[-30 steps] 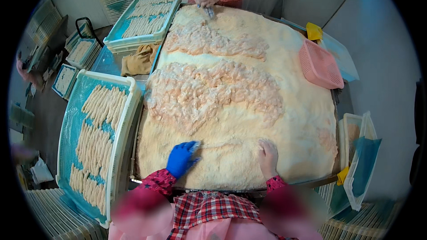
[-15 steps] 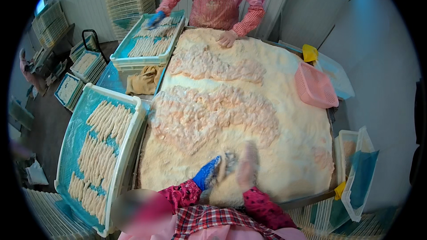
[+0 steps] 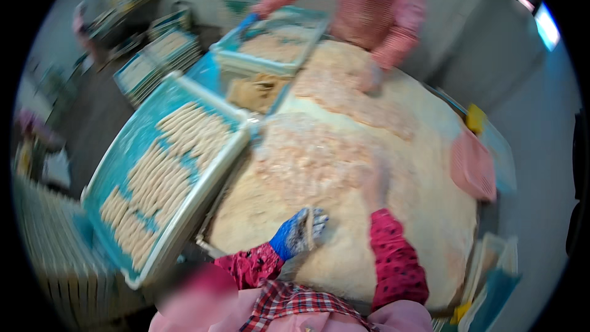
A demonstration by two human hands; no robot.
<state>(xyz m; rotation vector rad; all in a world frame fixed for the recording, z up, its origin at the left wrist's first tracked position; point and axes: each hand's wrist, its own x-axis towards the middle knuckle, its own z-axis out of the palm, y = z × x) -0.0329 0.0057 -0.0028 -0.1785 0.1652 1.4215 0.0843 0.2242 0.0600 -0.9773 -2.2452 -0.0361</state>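
My left hand (image 3: 297,233), in a blue glove dusted with breading, is closed on a pale coated meat strip (image 3: 311,229) above the near part of the breading layer (image 3: 344,240). My right hand (image 3: 373,183) reaches out to the right edge of the nearer heap of raw meat strips (image 3: 307,154). Motion smears its fingers, so their grip does not show. To the left stands a white tray (image 3: 230,150) lined with blue film, where coated strips (image 3: 161,187) lie side by side in rows.
Across the table a co-worker (image 3: 375,9) has one hand at a second tray (image 3: 261,64) and the other by a farther meat heap (image 3: 344,98). A tan cloth (image 3: 258,91) lies between the trays. A pink basket (image 3: 473,166) sits at the right edge, with stacked trays (image 3: 491,276) below.
My view has swung, shifting the scene rightward and tilting it. My hands, close together before, are now apart: the right has moved forward to the meat heap, while the left stays near with a strip.
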